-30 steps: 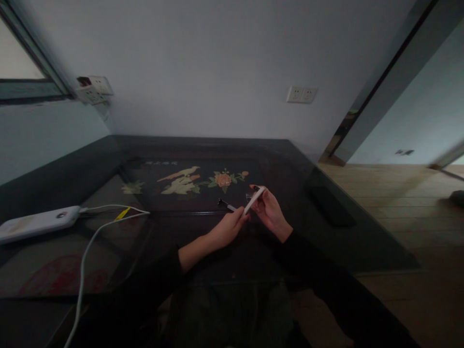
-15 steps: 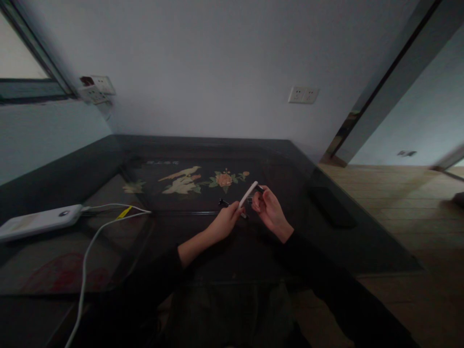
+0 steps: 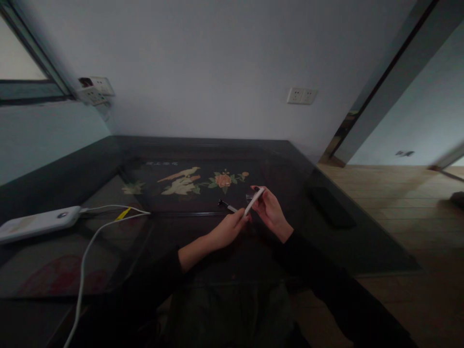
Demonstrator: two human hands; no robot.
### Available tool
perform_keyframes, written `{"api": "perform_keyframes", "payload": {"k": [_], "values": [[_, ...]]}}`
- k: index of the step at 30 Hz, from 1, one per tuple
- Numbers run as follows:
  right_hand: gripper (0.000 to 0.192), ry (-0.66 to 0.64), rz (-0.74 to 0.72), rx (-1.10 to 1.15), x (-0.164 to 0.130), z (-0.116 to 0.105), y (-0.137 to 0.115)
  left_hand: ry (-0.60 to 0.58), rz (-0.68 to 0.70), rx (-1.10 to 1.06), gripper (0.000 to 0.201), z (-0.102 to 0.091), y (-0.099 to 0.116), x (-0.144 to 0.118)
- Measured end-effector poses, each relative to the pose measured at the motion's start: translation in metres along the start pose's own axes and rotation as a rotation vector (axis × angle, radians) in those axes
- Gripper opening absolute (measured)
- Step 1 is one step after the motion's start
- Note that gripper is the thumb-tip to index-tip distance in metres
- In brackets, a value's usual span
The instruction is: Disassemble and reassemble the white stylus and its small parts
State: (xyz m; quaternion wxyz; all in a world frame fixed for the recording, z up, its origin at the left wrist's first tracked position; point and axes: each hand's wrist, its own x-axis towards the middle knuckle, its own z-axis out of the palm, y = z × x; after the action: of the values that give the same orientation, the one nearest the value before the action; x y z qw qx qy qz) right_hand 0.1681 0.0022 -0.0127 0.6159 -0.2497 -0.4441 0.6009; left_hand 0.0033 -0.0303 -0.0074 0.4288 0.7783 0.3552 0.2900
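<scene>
Both my hands meet over the middle of a dark glass-topped table (image 3: pixel 152 150). Between them is a slim white pen-like barrel (image 3: pixel 253 200), tilted up to the right. My left hand (image 3: pixel 229 229) pinches its lower end. My right hand (image 3: pixel 270 212) grips its upper end, where a small dark tip and a clear bit show. Just beyond my left fingers, a thin rod with a black end (image 3: pixel 226 206) lies on the table, apart from both hands.
A white power bank (image 3: pixel 36 223) with white cables (image 3: pixel 90 241) and a yellow tag lies at the left. A flat dark object (image 3: pixel 331 208) rests near the table's right edge. Wall sockets (image 3: pixel 300 95) sit behind. Wooden floor (image 3: pixel 398 203) lies to the right.
Half a second ago the white barrel was raised and shifted left, away from my right hand's grip. Now it is lowered again, with both hands on it. The thin rod has stayed put.
</scene>
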Motion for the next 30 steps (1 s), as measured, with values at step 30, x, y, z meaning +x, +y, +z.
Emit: {"api": "perform_keyframes", "payload": {"k": [30], "values": [[0.038, 0.063, 0.035, -0.137, 0.000, 0.005, -0.010, 0.448, -0.233, 0.513, 0.019, -0.079, -0.073, 0.023]]}}
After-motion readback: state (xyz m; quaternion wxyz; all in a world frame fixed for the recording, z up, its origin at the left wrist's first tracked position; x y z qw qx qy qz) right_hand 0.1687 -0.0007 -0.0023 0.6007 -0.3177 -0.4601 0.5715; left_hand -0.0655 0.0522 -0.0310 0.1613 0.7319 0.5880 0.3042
